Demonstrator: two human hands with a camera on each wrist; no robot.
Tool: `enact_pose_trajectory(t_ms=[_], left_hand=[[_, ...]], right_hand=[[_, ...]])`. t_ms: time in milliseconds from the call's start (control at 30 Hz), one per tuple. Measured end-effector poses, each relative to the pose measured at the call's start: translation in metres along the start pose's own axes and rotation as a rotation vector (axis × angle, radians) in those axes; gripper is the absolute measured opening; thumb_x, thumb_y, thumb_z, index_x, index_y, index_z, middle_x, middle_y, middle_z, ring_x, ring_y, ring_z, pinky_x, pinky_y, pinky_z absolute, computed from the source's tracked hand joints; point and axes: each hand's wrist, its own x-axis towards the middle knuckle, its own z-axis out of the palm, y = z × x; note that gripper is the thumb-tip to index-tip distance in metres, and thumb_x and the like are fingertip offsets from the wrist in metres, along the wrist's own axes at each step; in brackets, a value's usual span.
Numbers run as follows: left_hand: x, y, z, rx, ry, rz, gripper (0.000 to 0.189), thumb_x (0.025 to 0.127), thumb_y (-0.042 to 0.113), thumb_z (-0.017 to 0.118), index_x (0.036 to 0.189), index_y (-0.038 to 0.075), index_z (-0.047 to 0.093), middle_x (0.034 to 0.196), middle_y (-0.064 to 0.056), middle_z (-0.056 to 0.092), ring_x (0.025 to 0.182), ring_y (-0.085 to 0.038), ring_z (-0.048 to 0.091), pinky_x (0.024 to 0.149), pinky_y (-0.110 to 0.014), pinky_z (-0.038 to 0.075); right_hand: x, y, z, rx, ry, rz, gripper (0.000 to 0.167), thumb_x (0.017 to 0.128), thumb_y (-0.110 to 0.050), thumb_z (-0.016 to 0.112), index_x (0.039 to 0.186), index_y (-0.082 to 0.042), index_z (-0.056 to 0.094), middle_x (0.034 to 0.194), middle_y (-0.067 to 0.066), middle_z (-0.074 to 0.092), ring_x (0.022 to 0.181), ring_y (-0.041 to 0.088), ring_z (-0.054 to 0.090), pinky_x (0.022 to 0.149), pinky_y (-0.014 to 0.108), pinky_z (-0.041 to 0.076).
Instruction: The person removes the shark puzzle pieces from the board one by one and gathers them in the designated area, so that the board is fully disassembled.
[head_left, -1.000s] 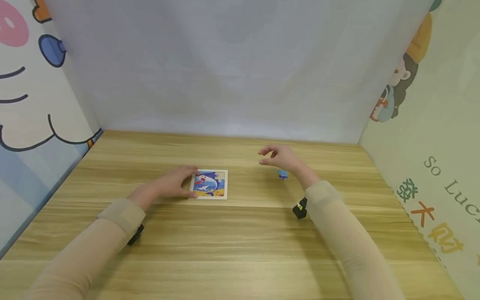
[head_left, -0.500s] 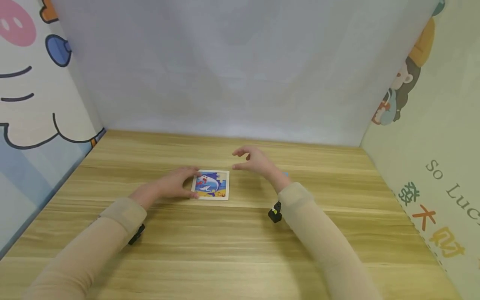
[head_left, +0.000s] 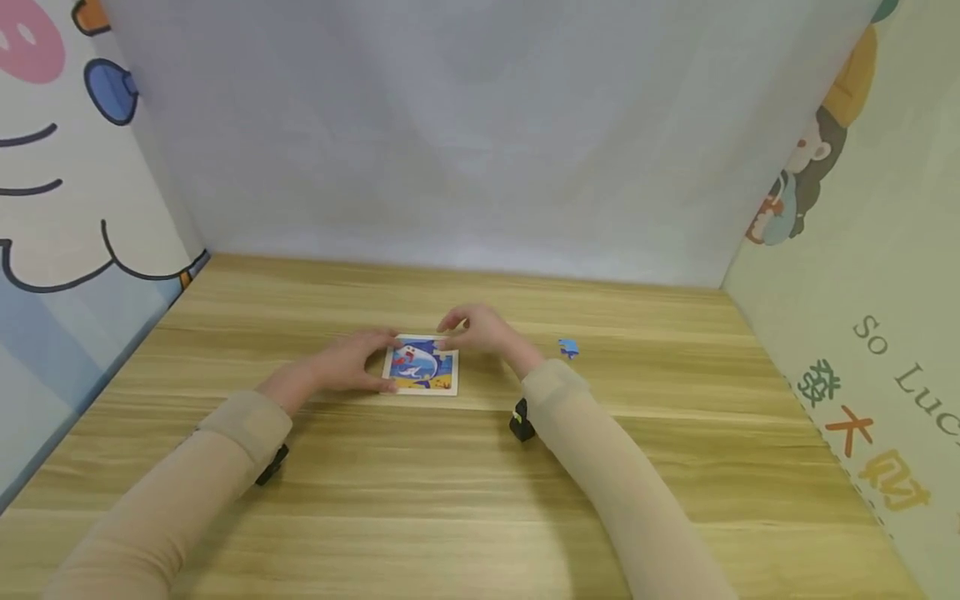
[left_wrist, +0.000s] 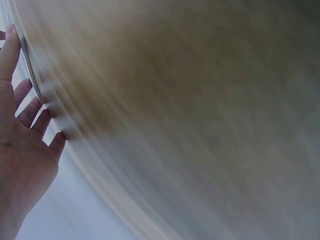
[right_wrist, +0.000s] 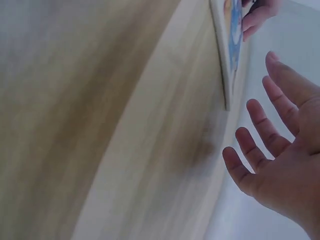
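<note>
A small square jigsaw puzzle (head_left: 422, 367) with a white frame and a cartoon shark lies on the table. My left hand (head_left: 341, 362) grips its left side, thumb at the near corner and a finger at the far one. Over the puzzle's far right corner hovers my right hand (head_left: 480, 329), its fingers loosely bent and nothing seen between them. The right wrist view shows that hand's fingers (right_wrist: 260, 130) spread beside the frame's edge. Farther right lies a loose blue puzzle piece (head_left: 568, 348). A beige patch shows in the picture's upper right part, partly covered by my right hand.
The wood-grain table (head_left: 405, 500) ends at a pale cloth backdrop (head_left: 465, 142). Printed panels stand at the left (head_left: 60, 200) and at the right (head_left: 847, 333). Black wrist devices (head_left: 522, 421) sit under both sleeves.
My right hand has moved left from above the loose piece to the puzzle's far right corner. That piece, partly hidden by the arm half a second ago, shows again. The left hand stays put.
</note>
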Motion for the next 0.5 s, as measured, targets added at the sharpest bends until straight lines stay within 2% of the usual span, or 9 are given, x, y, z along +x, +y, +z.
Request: enact_pose_trajectory(t_ms=[233, 500], left_hand=[[0.002, 0.0, 0.0, 0.003, -0.005, 0.001, 0.077, 0.078, 0.046, 0.073, 0.137, 0.006, 0.046, 0.149, -0.02, 0.032, 0.137, -0.042, 0.028, 0.112, -0.056, 0.02], [0.002, 0.0, -0.002, 0.012, -0.015, -0.002, 0.077, 0.079, 0.046, 0.073, 0.138, 0.005, 0.046, 0.15, -0.02, 0.032, 0.137, -0.041, 0.028, 0.112, -0.056, 0.02]], right_hand=[[0.005, 0.004, 0.001, -0.043, -0.082, 0.011, 0.022, 0.083, -0.024, 0.073, 0.103, -0.014, 0.07, 0.108, 0.001, 0.065, 0.105, 0.018, 0.056, 0.095, 0.035, 0.045], [0.013, 0.001, 0.006, -0.099, -0.086, -0.008, 0.02, 0.082, -0.023, 0.074, 0.098, -0.011, 0.072, 0.103, 0.002, 0.067, 0.101, 0.017, 0.056, 0.094, 0.033, 0.045]])
